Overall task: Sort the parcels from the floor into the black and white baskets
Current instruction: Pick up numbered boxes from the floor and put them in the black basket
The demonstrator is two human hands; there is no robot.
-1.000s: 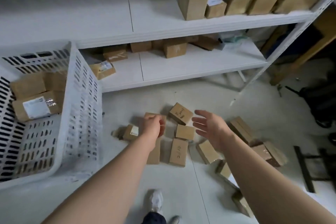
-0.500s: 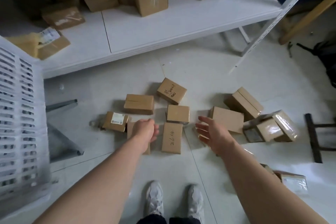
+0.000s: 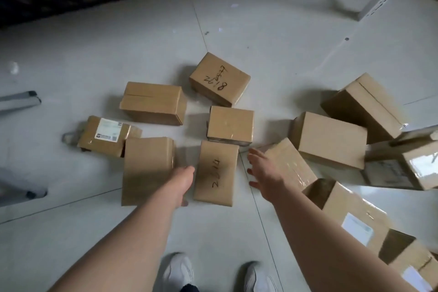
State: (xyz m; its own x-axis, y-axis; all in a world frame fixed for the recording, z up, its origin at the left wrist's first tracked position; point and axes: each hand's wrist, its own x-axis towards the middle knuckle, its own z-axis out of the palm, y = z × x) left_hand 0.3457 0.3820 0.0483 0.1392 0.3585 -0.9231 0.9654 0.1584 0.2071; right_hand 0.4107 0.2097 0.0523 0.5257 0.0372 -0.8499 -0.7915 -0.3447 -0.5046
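Both hands have dropped toward the floor (image 3: 71,232). The left hand (image 3: 182,184), fingers out of sight so their set is unclear, and the right hand (image 3: 262,173), fingers spread, flank the marked parcel (image 3: 216,173) between them, its long axis running away from the person. The left hand sits nearer. More parcels (image 3: 230,123) lie beyond.

The tilted parcel (image 3: 220,79) reads "2618", the long parcel (image 3: 216,173) roughly "2614", both handwritten.
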